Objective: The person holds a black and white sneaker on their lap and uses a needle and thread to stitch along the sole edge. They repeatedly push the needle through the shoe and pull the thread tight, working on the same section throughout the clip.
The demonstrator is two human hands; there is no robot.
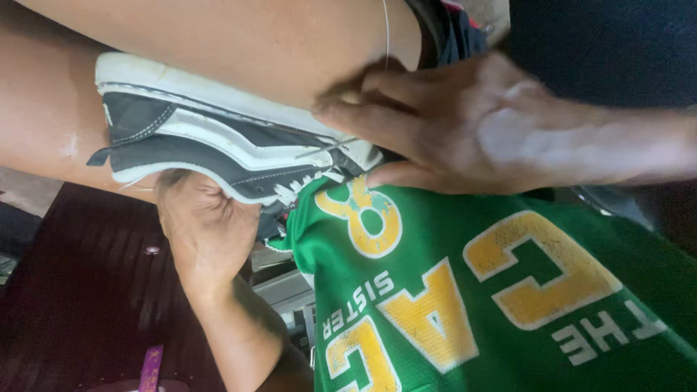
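A dark canvas sneaker (218, 138) with a white rubber sole and white laces lies on its side across the person's bare thigh (239, 36), its sole pressed against the skin and its heel toward the left of the view. The left hand (203, 225) comes up from below and is clenched around the shoe's upper near the opening, fingers curled over the dark cloth. The right hand (465, 123) reaches in from the right, its fingers pinched together at the toe end of the shoe. A thin metal needle (327, 147) pokes out beside the laces just under those fingertips, and a fine thread (386, 33) runs straight up from the pinch to the top edge of the view; whether the fingers grip the thread or the needle itself is too blurred to tell. A green jersey (472, 290) with large yellow and white lettering lies over the person's lap just below the shoe's toe, touching the right hand's thumb. Beneath the left forearm is a dark reddish floor (80, 290), and a purple strap (150, 366) shows near the bottom edge.
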